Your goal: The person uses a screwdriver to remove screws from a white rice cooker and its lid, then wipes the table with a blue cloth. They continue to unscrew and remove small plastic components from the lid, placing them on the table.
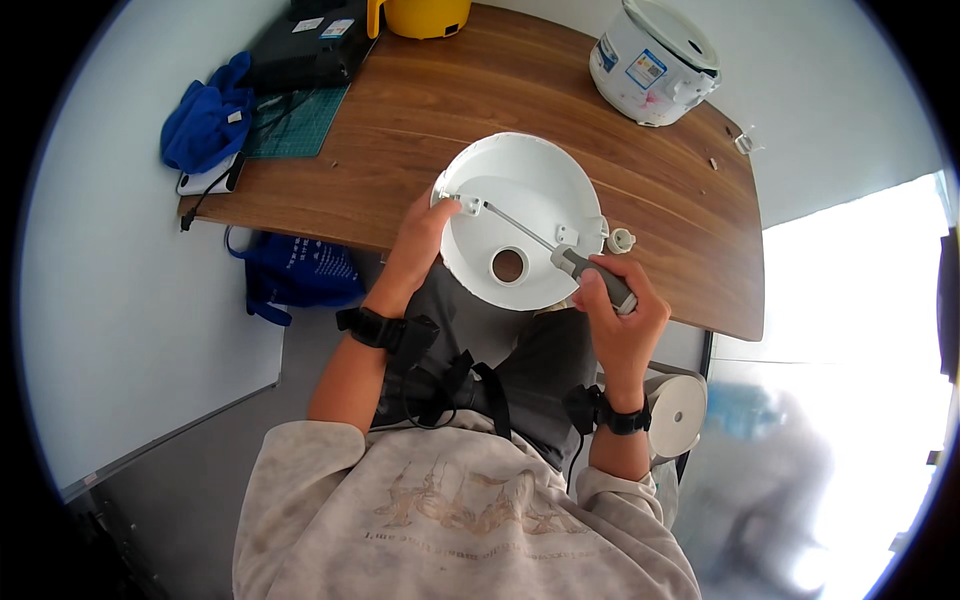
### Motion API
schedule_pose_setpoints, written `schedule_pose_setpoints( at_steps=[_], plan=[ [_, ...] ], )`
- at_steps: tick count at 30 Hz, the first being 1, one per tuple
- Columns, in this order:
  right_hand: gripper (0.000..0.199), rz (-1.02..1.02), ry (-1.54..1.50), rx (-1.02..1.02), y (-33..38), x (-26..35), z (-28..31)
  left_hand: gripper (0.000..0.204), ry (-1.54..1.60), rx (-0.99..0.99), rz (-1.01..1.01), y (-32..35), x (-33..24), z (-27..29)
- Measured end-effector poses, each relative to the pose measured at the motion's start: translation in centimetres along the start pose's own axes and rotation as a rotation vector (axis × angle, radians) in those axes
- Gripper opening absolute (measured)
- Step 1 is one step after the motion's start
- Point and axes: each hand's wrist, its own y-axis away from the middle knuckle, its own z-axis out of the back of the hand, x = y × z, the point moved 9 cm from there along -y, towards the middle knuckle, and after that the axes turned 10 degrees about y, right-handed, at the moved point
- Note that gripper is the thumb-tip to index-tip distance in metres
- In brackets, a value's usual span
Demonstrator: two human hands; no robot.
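A white, bowl-shaped plastic housing [513,165] is tilted over the table's front edge, with its hollow side toward me and a round hole low in it. My left hand [420,237] grips its left rim, the thumb lying beside a small white bracket [466,205] inside. In my right hand [628,312] is a screwdriver [578,265] with a grey handle. Its thin shaft slants across the housing, and the tip ends at or near the bracket; whether it touches a screw I cannot tell. A small white round part [621,241] shows just right of the rim.
Far right on the wooden table [430,130] stands a white rice-cooker-like pot [655,60]. A yellow container [427,15], black case [310,50], green cutting mat [297,125] and blue cloth [205,120] lie toward the far left. Small loose bits [714,163] lie at right.
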Motion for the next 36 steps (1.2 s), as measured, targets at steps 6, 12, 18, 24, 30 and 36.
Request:
schedule_pose_setpoints(
  at_steps=[6,12,18,24,30,36],
  plan=[
    [0.017,0.025,-0.015,-0.001,0.0,0.7,-0.1,0.047,-0.026,-0.013,0.010,0.4,-0.8,-0.7],
    [0.018,0.046,0.019,0.015,-0.1,1.1,-0.5,0.043,-0.040,-0.034,0.006,0.4,-0.9,-0.6],
    [0.018,0.066,0.042,0.019,-0.1,1.2,-0.7,0.041,-0.042,-0.034,-0.021,0.1,-0.5,-0.2],
    [0.018,0.099,0.072,0.040,-0.3,2.2,-0.7,0.041,-0.068,-0.057,-0.007,0.2,-0.6,-0.2],
    [0.020,0.266,0.139,0.019,-0.6,4.5,-0.7,0.045,-0.057,-0.040,-0.001,0.1,-0.4,-0.1],
    [0.029,0.370,0.410,0.067,-1.9,7.9,-1.2,0.039,-0.112,-0.038,-0.026,0.3,-0.8,-0.5]
  ],
)
